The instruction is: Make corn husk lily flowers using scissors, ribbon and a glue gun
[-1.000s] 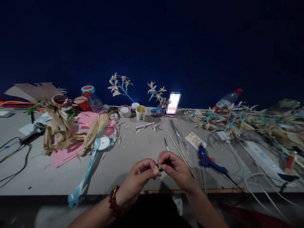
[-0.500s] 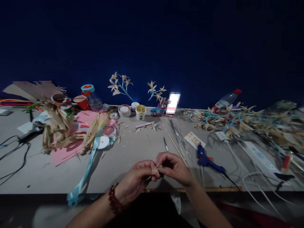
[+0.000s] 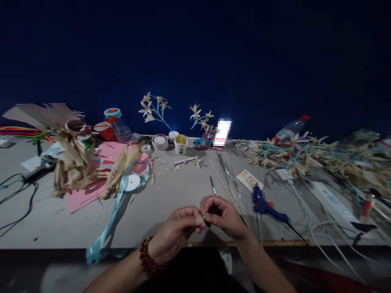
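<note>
Between my fingertips, close to the table's front edge, is a small pale husk piece (image 3: 205, 216), mostly covered by the fingers. My left hand (image 3: 180, 226), with a dark red bead bracelet on its wrist, pinches it from the left. My right hand (image 3: 224, 215) pinches it from the right, thumb and fingers curled in. Just beyond the hands lie scissors (image 3: 213, 186), their handles hidden behind the right hand. A thin wooden stick (image 3: 227, 188) lies beside the right hand, and bare wires (image 3: 230, 173) lie farther back.
Dried corn husks (image 3: 73, 162) lie on pink paper (image 3: 77, 199) at left, beside a blue ribbon spool (image 3: 132, 183). A blue glue gun (image 3: 265, 205) and a white power strip (image 3: 332, 207) with cables are at right. Husk flowers (image 3: 290, 150) pile behind them. Tubs (image 3: 181, 145) stand at the back.
Both hands stay in nearly the same place, still pinching the small husk piece. The view has shifted very slightly; nothing on the table has visibly moved.
</note>
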Demonstrator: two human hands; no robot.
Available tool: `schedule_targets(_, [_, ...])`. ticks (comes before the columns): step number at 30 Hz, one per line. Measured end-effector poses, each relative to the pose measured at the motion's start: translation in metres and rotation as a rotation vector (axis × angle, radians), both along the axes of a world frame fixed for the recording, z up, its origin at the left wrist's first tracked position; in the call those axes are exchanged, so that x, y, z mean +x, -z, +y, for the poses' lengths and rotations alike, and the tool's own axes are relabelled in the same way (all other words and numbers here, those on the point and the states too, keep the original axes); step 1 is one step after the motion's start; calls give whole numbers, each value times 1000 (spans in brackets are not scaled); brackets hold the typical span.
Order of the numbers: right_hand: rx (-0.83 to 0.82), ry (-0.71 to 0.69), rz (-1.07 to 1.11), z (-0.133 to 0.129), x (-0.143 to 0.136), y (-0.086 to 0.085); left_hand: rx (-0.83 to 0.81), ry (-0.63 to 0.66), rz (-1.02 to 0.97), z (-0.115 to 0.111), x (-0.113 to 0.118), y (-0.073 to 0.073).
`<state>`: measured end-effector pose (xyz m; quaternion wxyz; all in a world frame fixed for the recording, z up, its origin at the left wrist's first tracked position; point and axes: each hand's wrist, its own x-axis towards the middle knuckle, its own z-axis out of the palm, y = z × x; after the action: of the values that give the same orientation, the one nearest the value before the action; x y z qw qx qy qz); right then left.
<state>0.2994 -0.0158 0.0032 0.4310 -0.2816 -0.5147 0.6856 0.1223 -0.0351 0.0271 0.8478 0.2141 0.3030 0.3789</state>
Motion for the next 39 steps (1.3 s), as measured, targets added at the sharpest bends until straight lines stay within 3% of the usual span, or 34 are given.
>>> schedule_targets(25, [25, 82, -23, -1, -5, 5, 33, -15, 24, -1, -1, -3])
schedule_targets(34, [-82, 237, -9, -8, -13, 4, 19, -39, 12, -2, 0, -1])
schedule_targets(39, [-133, 246, 11, -11, -16, 1, 38, -45, 46, -2, 0, -4])
